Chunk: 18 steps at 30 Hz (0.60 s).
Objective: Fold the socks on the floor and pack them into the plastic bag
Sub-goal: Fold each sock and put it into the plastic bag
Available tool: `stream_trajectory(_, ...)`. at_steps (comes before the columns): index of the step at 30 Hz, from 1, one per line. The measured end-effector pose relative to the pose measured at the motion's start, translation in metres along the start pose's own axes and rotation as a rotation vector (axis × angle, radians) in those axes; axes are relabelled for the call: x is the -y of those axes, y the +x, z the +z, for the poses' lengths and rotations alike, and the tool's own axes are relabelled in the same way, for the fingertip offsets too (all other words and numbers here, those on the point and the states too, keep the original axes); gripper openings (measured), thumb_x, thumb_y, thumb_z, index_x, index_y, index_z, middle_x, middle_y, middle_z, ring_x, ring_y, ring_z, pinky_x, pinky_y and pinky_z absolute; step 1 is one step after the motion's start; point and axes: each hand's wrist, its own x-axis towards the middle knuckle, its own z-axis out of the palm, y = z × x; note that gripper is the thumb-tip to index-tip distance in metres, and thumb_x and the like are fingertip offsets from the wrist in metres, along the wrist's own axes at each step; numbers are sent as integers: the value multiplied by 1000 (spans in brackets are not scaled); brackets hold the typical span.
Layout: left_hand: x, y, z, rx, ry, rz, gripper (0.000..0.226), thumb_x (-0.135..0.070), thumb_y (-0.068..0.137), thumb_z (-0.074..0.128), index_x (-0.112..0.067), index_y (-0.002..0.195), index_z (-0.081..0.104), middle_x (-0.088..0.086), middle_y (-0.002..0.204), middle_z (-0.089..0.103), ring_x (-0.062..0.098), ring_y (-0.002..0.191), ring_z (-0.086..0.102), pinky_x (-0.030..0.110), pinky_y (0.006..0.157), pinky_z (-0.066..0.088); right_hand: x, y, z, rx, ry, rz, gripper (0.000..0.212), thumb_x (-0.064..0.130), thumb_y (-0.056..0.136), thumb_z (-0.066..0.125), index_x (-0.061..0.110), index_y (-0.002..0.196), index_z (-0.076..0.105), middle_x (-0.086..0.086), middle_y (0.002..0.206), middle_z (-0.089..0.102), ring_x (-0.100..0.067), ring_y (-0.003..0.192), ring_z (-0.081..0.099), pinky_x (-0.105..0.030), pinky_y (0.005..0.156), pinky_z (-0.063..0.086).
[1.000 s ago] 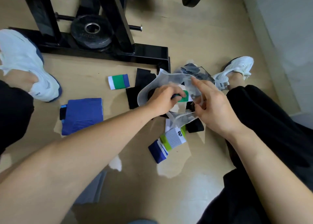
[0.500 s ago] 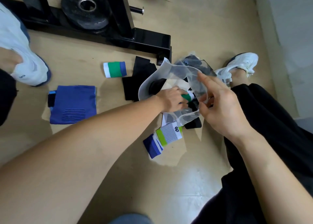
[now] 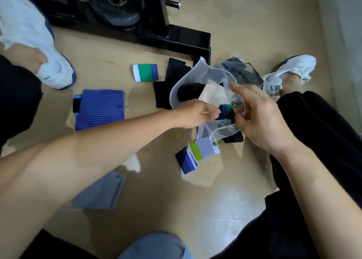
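A clear plastic bag [image 3: 197, 76] lies open on the floor with dark socks inside. My left hand [image 3: 193, 113] reaches into its mouth and holds a folded blue-and-green sock [image 3: 225, 111]. My right hand [image 3: 260, 114] pinches the bag's near rim and holds it open. More folded socks lie around: a white-green-blue one [image 3: 145, 72], a large blue one [image 3: 100, 109], black ones [image 3: 172, 76], a lime-and-white one [image 3: 204, 150] over a blue striped one [image 3: 186, 161], and a grey one [image 3: 103, 194].
A black steel frame [image 3: 172, 37] with a weight plate [image 3: 115, 2] stands at the back. My white shoes [image 3: 284, 72] [image 3: 39, 39] and black trouser legs flank the socks. A wall runs along the right.
My left hand has pushed the blue-and-green sock deeper into the bag. My right hand still holds the rim. The view has shifted slightly.
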Motion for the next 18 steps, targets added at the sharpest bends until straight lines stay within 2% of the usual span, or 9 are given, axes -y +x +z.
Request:
stream_trajectory(2, 4, -15, -5, -53, 12, 24, 30, -33, 104, 51, -25, 127, 69, -17, 116, 69, 9, 115, 63, 27, 99, 49, 3, 0, 0, 1, -19, -4, 71, -12, 79, 62, 13, 145, 49, 0, 132, 55, -9, 94, 55, -14, 85, 42)
stream_trajectory(4, 4, -28, -7, -173, 37, 109, 26, -28, 102, 53, -22, 117, 73, -17, 108, 70, 2, 101, 64, 27, 89, 52, 3, -1, 0, 12, -35, -4, 71, -10, 78, 64, 14, 143, 51, -2, 129, 58, -14, 101, 57, -11, 86, 39)
stream_trajectory(7, 13, -53, 5, -395, 129, 282, 15, -26, 94, 60, -19, 97, 74, -12, 90, 66, 0, 77, 55, 29, 69, 50, 4, 0, 2, 33, -50, 7, 69, -6, 77, 67, 17, 141, 54, -3, 122, 60, -15, 97, 58, -9, 82, 36)
stream_trajectory(10, 32, -69, 37, -370, 269, 309, 6, -24, 84, 65, -18, 84, 68, -11, 79, 61, 9, 70, 51, 28, 59, 44, 5, 1, 2, 41, -45, 11, 63, -6, 77, 68, 17, 134, 59, -2, 116, 60, -13, 86, 57, -12, 78, 37)
stream_trajectory(13, 61, -62, 72, -200, 317, 188, 16, -26, 79, 70, -14, 91, 69, -5, 81, 59, 19, 73, 56, 32, 66, 49, 6, 0, 3, 48, -36, -6, 58, -6, 77, 70, 16, 130, 62, -1, 115, 59, -14, 88, 57, -12, 78, 37)
stream_trajectory(14, 69, -58, 81, -123, 356, 104, 25, -31, 80, 69, -16, 100, 70, -3, 88, 61, 22, 83, 59, 37, 75, 51, 5, 0, 3, 52, -29, -7, 58, -6, 76, 71, 16, 129, 63, -1, 115, 59, -14, 89, 58, -12, 78, 37)
stream_trajectory(16, 78, -50, 94, 21, 487, -29, 43, -44, 85, 64, -22, 122, 63, 0, 112, 59, 23, 109, 55, 43, 95, 45, 5, -2, 4, 60, -20, -7, 57, -5, 76, 72, 16, 129, 63, -1, 115, 59, -16, 92, 60, -12, 81, 39)
stream_trajectory(18, 81, -47, 103, 84, 638, -31, 53, -52, 87, 61, -27, 134, 54, -1, 128, 50, 22, 123, 45, 42, 103, 38, 4, -2, 4, 72, -22, -6, 57, -4, 76, 73, 16, 129, 63, -1, 116, 60, -17, 95, 61, -13, 84, 40)
